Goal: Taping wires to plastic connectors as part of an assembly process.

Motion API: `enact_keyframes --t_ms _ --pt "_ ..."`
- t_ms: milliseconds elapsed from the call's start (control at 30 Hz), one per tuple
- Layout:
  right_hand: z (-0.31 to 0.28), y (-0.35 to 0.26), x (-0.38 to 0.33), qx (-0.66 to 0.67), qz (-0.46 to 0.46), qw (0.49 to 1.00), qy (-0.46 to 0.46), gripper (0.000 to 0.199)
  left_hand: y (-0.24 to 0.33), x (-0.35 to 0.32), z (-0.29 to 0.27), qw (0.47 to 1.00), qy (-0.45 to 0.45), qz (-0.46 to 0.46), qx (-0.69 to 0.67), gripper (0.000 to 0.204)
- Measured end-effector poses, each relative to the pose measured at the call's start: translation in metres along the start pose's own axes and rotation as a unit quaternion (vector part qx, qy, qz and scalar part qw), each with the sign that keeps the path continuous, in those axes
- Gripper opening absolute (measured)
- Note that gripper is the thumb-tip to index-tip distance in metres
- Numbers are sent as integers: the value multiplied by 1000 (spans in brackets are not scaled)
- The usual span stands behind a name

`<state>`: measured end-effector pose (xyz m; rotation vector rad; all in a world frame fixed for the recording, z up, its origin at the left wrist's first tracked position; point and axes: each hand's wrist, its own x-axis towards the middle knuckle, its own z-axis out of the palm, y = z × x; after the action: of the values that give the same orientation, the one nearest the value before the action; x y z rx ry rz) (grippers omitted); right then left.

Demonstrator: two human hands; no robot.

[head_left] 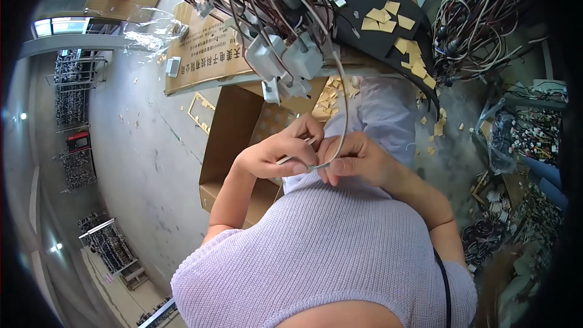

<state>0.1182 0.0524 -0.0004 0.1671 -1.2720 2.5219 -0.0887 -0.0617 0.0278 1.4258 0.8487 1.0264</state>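
The left hand (276, 155) and right hand (358, 161) are held close together in front of the chest, both pinched on a thin grey cable (341, 106). The cable is seen arching up and far to a bundle of wire harnesses (255, 0) with white connectors (285, 58) hanging off the bench edge. The cable is judged light, limp and springy, unlikely to slip; it is best held near its free end, between fingertips. An open cardboard box (234, 140) is noted below the hands. A black sheet (379, 0) bearing tan tape pieces (401, 42) lies far right. Scraps are scattered over the grey concrete floor (146, 164); racks stand at left.
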Motion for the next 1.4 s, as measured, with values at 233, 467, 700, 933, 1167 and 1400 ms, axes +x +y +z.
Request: enact_keyframes --t_ms 233,467,700,933,1167,1400 --pt "-79 -72 37 144 -247 952 105 21 -31 -91 -29 974 200 -104 -26 40" --pt "-137 -67 160 -351 -99 926 101 24 -45 -103 -70 676 623 -214 330 87" --pt "-118 -82 105 -354 -57 910 210 23 -9 -22 -36 541 604 203 550 54" --pt "-33 -120 3 -401 -41 903 151 16 8 113 55 943 330 48 -6 79" --pt "-47 -111 -33 152 -167 974 27 31 19 110 50 920 59 73 -380 72" --pt "-69 -110 -31 61 -17 972 227 42 9 115 64 836 28 -5 -549 88"
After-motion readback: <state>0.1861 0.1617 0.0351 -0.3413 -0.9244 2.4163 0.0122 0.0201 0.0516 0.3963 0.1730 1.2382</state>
